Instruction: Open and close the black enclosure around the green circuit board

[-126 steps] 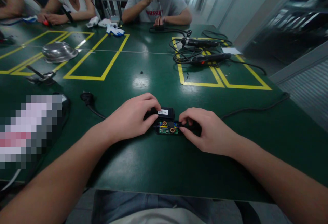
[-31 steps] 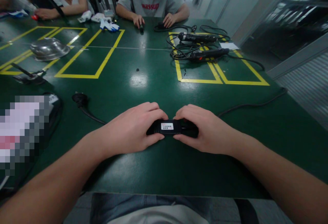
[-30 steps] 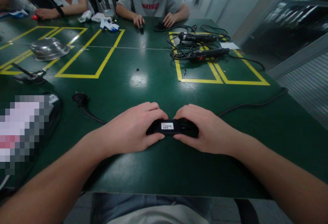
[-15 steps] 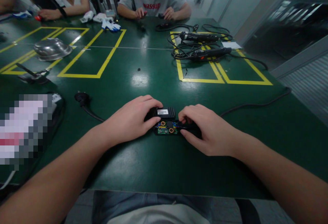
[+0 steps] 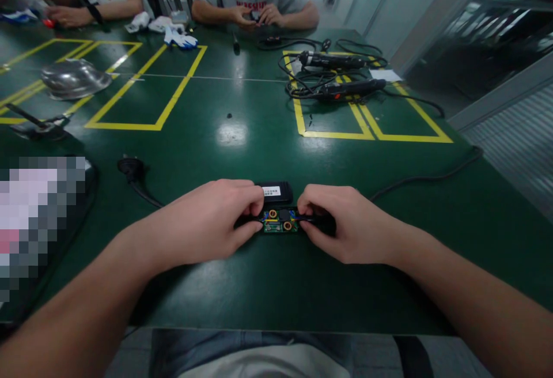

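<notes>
A small opened black adapter lies on the green table (image 5: 259, 286) in front of me. Its green circuit board (image 5: 280, 220), with copper coils and coloured wires, faces up in the lower shell. The black lid (image 5: 273, 192), bearing a white label, rests just behind the board. My left hand (image 5: 207, 222) pinches the left end of the lower shell, fingers curled. My right hand (image 5: 345, 222) grips the right end, thumb and fingers closed on it. Black cables (image 5: 415, 177) run out from both ends.
A black plug (image 5: 129, 167) lies at the left. Two black power tools (image 5: 341, 72) with tangled cords sit inside yellow floor-tape boxes at the back right. A metal bowl (image 5: 73, 78) and blue-white gloves (image 5: 179, 38) lie farther back. Other people sit at the far edge.
One second ago the lid was closed over the adapter between my hands. It has since come off and now lies behind the exposed circuit board; my left hand shifted to the lower shell.
</notes>
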A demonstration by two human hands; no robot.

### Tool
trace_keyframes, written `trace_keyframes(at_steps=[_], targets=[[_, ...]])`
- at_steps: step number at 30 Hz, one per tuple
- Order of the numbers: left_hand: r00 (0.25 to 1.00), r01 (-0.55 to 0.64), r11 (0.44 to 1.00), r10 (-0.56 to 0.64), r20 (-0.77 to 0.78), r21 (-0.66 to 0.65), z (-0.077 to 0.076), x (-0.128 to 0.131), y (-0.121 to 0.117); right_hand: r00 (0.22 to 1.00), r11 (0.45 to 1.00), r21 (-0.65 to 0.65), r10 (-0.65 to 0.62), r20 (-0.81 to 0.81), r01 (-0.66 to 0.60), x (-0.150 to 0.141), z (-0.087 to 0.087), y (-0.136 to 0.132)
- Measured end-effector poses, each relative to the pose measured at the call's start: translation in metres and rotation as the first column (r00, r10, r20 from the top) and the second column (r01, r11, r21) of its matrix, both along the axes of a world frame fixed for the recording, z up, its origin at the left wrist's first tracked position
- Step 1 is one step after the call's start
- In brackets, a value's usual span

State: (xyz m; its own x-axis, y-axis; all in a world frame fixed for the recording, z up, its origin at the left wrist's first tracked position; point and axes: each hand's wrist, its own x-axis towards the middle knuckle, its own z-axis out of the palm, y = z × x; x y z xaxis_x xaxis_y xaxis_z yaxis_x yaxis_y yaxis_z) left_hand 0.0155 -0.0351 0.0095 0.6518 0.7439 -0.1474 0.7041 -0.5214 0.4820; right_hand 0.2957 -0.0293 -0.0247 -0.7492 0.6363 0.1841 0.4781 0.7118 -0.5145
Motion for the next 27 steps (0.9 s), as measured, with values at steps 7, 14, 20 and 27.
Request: trace_keyframes(at_steps=[7,14,20,27], targets=[[1.000,-0.018,1.000,0.018,-0.004,-0.025,0.002,-0.002,0.002,0.999,0.999,0.030,-0.010,-0.032,0.011,0.002,0.000,-0.002],[0.998,-0.010,0.999,0.012,0.059,-0.031,0.010,-0.005,0.000,0.990,1.000,-0.010,-0.014,-0.139,0.012,0.007,0.001,0.000],[1.000,0.002,0.997,-0.001,0.014,-0.075,0.008,-0.006,0.003,0.999,0.999,-0.027,0.017,-0.050,-0.018,0.006,0.005,0.002],[1.000,-0.006,0.996,0.006,0.001,-0.086,0.007,-0.005,0.004,1.000,0.999,-0.046,-0.012,-0.024,0.011,0.005,0.005,0.002]])
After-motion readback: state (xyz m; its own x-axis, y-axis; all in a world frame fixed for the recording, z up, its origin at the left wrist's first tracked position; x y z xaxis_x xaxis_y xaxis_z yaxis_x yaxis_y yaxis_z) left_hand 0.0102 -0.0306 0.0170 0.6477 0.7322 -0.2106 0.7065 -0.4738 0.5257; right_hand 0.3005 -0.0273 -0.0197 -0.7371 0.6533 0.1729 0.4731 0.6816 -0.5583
